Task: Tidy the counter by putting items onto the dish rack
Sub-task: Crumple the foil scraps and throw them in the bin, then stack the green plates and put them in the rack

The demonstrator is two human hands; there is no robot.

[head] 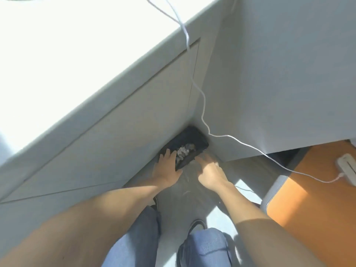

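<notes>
A black bin (194, 138) lined with a dark bag stands on the floor in the corner between the cabinet front and a grey side panel. Crumpled pale scraps (184, 151) lie inside it. My left hand (167, 167) grips the bin's near left rim, fingers over the edge and thumb outside. My right hand (209, 171) is blurred, its fingertips at the bin's near right rim; whether it holds the rim I cannot tell. No dish rack is in view. The counter top (57, 45) is washed out in bright light at the upper left.
A white cable (202, 105) hangs from above, passes the bin and runs right to a white power strip (346, 166) on an orange surface (308, 187). Grey cabinet doors (115, 135) fill the left. My jeans and dark shoes (196, 226) are below.
</notes>
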